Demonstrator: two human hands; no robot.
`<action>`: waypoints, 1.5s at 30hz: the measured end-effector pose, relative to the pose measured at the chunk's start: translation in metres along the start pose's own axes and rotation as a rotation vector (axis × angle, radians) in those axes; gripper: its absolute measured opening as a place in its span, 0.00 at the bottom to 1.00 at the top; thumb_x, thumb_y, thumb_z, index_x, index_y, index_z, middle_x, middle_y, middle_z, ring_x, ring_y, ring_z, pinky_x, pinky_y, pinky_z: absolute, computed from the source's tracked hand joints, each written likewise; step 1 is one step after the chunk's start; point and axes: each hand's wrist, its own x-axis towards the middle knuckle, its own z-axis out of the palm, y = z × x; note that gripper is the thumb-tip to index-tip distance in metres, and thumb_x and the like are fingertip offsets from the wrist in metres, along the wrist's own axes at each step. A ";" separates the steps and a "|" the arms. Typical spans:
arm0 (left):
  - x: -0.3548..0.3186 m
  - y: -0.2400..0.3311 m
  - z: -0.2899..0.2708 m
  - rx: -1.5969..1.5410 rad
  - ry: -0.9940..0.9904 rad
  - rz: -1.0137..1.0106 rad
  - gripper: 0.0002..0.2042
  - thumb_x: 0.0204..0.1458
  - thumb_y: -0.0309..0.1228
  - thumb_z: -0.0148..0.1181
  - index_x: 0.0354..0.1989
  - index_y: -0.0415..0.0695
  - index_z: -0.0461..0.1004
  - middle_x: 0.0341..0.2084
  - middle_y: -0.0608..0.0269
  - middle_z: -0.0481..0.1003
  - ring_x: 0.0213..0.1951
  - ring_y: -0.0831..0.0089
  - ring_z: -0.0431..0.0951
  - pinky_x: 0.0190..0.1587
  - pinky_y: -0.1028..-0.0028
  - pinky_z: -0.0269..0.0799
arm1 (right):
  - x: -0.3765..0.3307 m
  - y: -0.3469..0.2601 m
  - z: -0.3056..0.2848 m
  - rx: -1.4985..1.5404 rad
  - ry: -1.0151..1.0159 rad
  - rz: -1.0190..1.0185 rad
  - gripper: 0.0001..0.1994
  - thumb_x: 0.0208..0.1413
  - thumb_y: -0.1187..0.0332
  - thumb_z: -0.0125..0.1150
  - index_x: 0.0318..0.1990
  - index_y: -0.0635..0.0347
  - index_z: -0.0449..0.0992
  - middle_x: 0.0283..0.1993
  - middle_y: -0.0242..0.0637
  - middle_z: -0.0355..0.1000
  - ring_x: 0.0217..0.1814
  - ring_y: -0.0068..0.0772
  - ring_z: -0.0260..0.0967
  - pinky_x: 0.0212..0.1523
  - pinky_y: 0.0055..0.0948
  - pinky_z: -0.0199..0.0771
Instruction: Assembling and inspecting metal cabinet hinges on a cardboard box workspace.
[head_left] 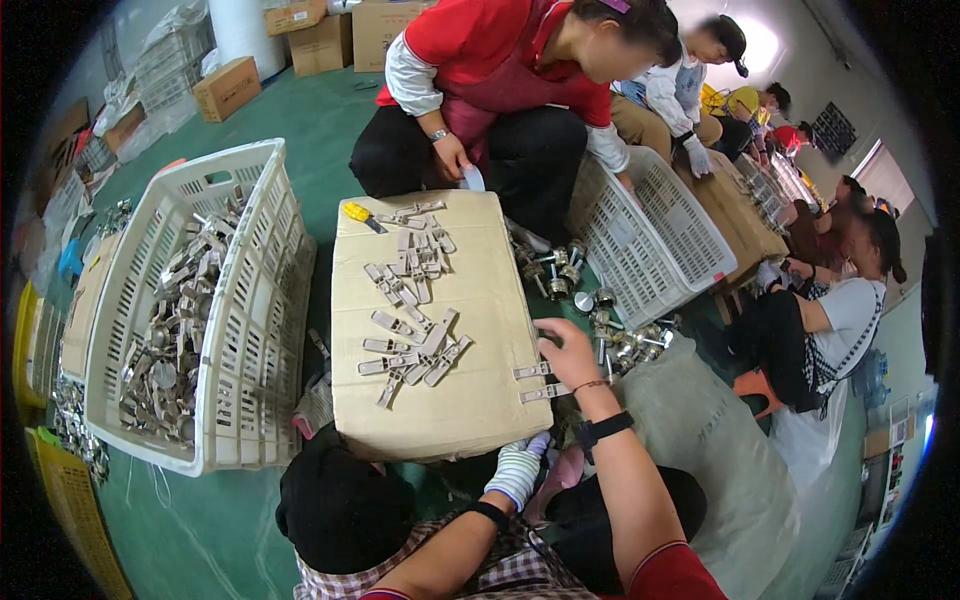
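Note:
A tan cardboard work surface point(430, 300) stands in front of me. My right hand point(572, 358), bare, is at its right edge with finger and thumb apart and nothing visible between them. Just below its thumb, two flat slotted metal pieces point(535, 370) lie side by side, partly over the edge. My left hand point(516, 472), in a striped glove, is at the near edge; its fingers are partly hidden, so any hold is unclear. A loose cluster of the same metal pieces point(415, 347) lies left of centre, with more pieces point(418, 250) farther back.
A white crate point(250, 330) heaped with metal parts point(185, 320) stands left. A yellow-handled tool point(362, 217) lies on the far left corner. Across sits a co-worker point(490, 80) beside another crate point(650, 240). Shiny round fittings point(610, 330) and a plastic sack point(710, 440) lie right.

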 end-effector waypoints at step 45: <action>-0.003 0.006 -0.001 0.011 -0.018 -0.056 0.14 0.53 0.34 0.53 0.44 0.38 0.72 0.38 0.54 0.75 0.39 0.64 0.73 0.44 0.71 0.66 | 0.017 0.059 0.004 0.307 0.144 0.307 0.08 0.44 0.75 0.62 0.33 0.67 0.75 0.28 0.36 0.74 0.27 0.23 0.70 0.29 0.22 0.69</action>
